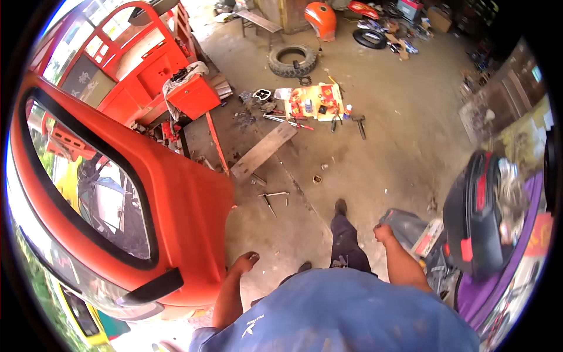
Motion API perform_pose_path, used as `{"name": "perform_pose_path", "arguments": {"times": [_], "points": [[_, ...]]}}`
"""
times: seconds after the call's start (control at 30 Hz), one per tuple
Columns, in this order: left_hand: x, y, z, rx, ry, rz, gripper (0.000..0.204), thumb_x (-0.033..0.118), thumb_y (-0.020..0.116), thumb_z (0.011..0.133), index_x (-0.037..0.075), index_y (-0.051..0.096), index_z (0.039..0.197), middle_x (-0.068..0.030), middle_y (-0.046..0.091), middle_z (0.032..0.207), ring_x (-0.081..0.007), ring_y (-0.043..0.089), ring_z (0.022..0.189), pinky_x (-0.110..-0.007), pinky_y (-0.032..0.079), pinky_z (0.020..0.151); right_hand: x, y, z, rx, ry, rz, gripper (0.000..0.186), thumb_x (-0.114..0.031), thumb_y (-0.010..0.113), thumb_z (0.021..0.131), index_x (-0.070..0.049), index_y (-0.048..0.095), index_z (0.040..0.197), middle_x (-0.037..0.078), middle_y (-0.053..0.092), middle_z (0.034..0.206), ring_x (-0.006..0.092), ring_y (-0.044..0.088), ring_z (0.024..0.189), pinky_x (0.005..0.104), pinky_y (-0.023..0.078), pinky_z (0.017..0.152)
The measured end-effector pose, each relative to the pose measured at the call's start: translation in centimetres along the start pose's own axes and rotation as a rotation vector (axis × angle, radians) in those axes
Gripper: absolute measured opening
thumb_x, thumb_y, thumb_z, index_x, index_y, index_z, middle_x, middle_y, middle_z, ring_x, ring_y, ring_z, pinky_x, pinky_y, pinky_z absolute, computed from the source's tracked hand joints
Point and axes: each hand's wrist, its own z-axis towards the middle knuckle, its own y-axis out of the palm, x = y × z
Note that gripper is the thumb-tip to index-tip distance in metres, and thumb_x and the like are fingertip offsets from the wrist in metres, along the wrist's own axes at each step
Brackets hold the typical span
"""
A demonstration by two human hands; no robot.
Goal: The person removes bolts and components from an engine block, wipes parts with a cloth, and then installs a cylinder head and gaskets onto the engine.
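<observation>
My left hand [245, 262] hangs beside the orange-red vehicle cab [196, 234], fingers curled; whether a small object is in it is unclear. My right hand [384, 233] hangs on the other side, fingers curled, near a grey bag or case [400, 222]; its grip is hidden. Between them my dark-trousered leg [346, 243] is stepping over the concrete floor. Ahead lie a T-handled wrench [273, 193], a wooden plank bench [264, 149] and a yellow sheet [319, 92] bearing parts, bottles and tools, with a hammer-like tool [360, 128] beside it.
An orange-red cargo bed [135, 76] and red box [193, 100] stand at upper left. A tire [275, 67], another bench [258, 22] and scattered parts lie at the back. A black padded seat or case [472, 220] and purple object [522, 234] crowd the right.
</observation>
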Motion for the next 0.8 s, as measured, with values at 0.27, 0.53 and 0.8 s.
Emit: {"name": "perform_pose_path", "arguments": {"times": [0.27, 0.53, 0.8], "points": [[-0.7, 10.9, -5.9, 0.009, -0.157, -0.097, 0.033, 0.031, 0.058, 0.094, 0.001, 0.071, 0.100, -0.0107, 0.073, 0.092, -0.0227, 0.070, 0.077, -0.040, 0.059, 0.068, -24.8, -13.8, 13.2, -0.286, -0.019, 0.166, 0.032, -0.015, 0.064, 0.093, 0.000, 0.065, 0.120, 0.011, 0.066, 0.087, 0.0199, 0.063, 0.067, 0.0343, 0.053, 0.055], [7.2, 16.4, 1.6, 0.010, -0.484, -0.518, 0.038, 0.039, 0.066, 0.093, 0.001, 0.073, 0.095, -0.0150, 0.073, 0.086, -0.0243, 0.071, 0.076, -0.039, 0.057, 0.071, -48.5, -13.4, 22.4, -0.340, -0.372, -0.015, 0.028, -0.018, 0.069, 0.095, 0.001, 0.069, 0.116, 0.008, 0.069, 0.089, 0.0158, 0.063, 0.070, 0.0316, 0.054, 0.060], [18.0, -4.4, 19.5, 0.385, -0.426, -0.690, 0.037, 0.036, 0.076, 0.091, 0.002, 0.068, 0.080, -0.0044, 0.064, 0.067, -0.0158, 0.060, 0.065, -0.033, 0.051, 0.064, -69.2, -17.3, 24.8, 0.087, -0.687, -0.293, 0.035, -0.029, 0.074, 0.093, 0.004, 0.072, 0.080, 0.008, 0.068, 0.067, 0.0171, 0.061, 0.058, 0.0365, 0.050, 0.058]]}}
